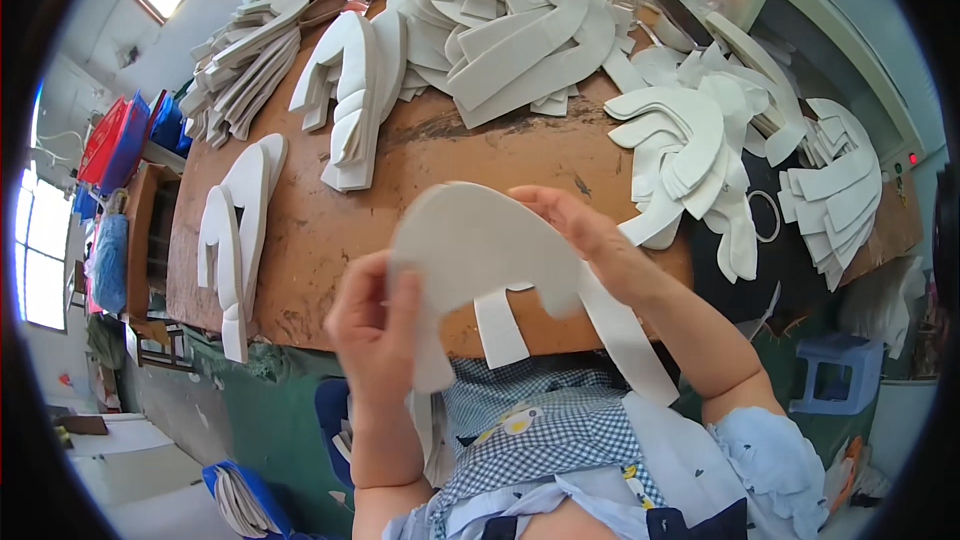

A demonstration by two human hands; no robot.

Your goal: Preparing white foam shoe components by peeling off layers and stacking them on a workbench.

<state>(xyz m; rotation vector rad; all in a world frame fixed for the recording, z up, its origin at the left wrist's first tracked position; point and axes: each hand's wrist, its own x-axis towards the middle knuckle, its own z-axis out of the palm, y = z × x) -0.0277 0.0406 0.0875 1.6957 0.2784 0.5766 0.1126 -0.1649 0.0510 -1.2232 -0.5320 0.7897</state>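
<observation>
Bare forearms, light blue short sleeves with small dark specks, blue-and-white checked apron with small yellow-and-white print, dark navy trim at hem

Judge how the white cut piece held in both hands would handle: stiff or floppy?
Probably flexible: the white cut piece has thin strips hanging down unsupported. Likely light, since the left hand and right hand hold it only at the edges. Unlikely to roll, being flat.

The white cut piece hides the right hand fingers behind its curved top and covers the tabletop edge beneath it. Above the piece, the far stacks run off the picture's upper edge.
</observation>
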